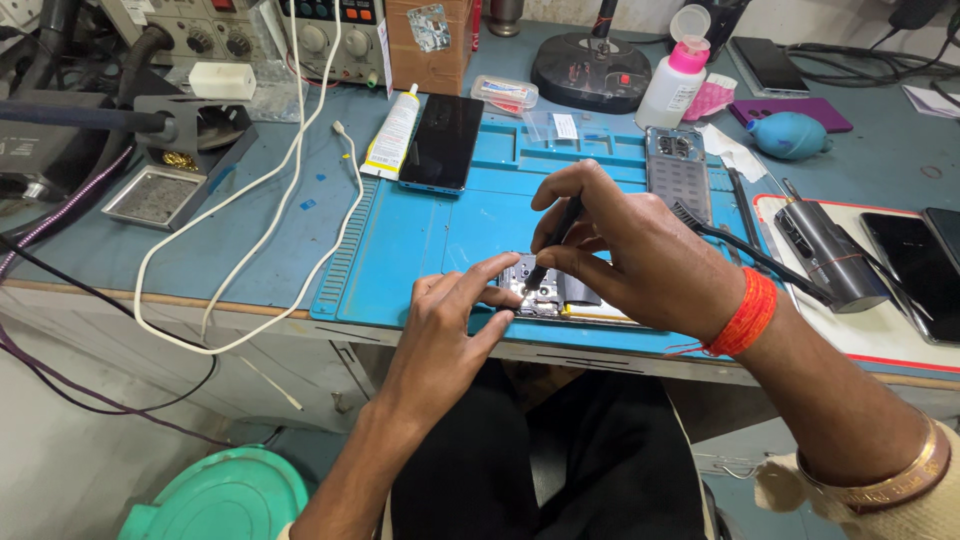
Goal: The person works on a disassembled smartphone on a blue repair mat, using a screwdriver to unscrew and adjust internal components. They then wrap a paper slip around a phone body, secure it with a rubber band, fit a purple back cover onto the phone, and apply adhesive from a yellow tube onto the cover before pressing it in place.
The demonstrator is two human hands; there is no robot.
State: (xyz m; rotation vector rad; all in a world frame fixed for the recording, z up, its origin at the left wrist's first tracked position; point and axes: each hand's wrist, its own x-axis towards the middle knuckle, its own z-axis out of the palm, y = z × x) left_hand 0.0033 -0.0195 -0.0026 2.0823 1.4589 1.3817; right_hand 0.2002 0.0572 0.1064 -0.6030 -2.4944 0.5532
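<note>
Right hand point(640, 255): fingers pinched around a thin black screwdriver point(553, 240), held nearly upright, tip down on the opened phone point(560, 295); a red thread band point(745, 315) at the wrist, a metal bangle point(890, 475) further up the forearm. Left hand point(455, 315): not gripping, forefinger and thumb stretched out and pressing on the phone's near-left end, steadying it. Opened phone: back off, inner parts showing, lying flat at the front edge of the blue work mat point(420, 235), mostly hidden under both hands. Blue work mat: spread on the grey-blue table point(270, 250). On the mat's far side: a dark phone point(442, 140) lying flat, a white glue tube point(392, 132) just beside it on the left, a phone frame point(678, 170) to the right. Right of the hands: a black brush point(735, 245) and a grey cylindrical tool point(830, 255), the latter on a white pad. Left of the mat: a white cable point(250, 215) looping over the table, a soldering stand point(175, 150) behind it. Far back: a white bottle with pink cap point(675, 80) and a teal air blower point(790, 135). Below the table: a green bin lid point(215, 500).
</note>
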